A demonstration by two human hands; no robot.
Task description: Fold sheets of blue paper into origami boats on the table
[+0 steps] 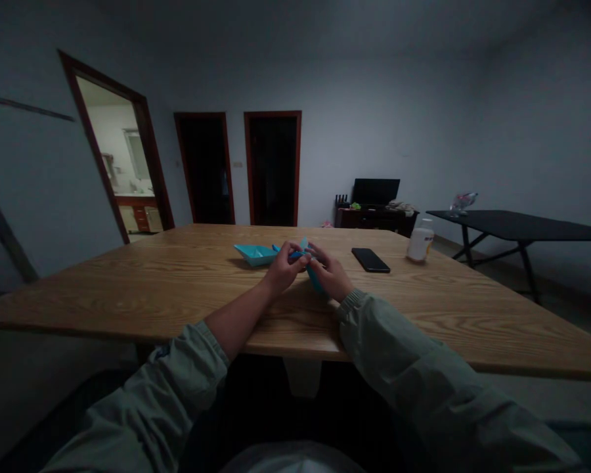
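Both my hands are raised together over the middle of the wooden table [187,276]. My left hand [284,268] and my right hand [331,273] pinch a piece of folded blue paper [315,280] between their fingers, and its top corner shows teal above my fingertips. To the left of my left hand, a teal paper boat [256,254] lies on the tabletop. A darker blue edge runs from it towards my left fingers, but I cannot tell whether it touches them.
A black smartphone [370,260] and a white bottle [420,242] stand on the table to the right. Behind the table is a dark cabinet [374,218] with a monitor. A black table [512,225] stands further right. Dark doorways lie beyond.
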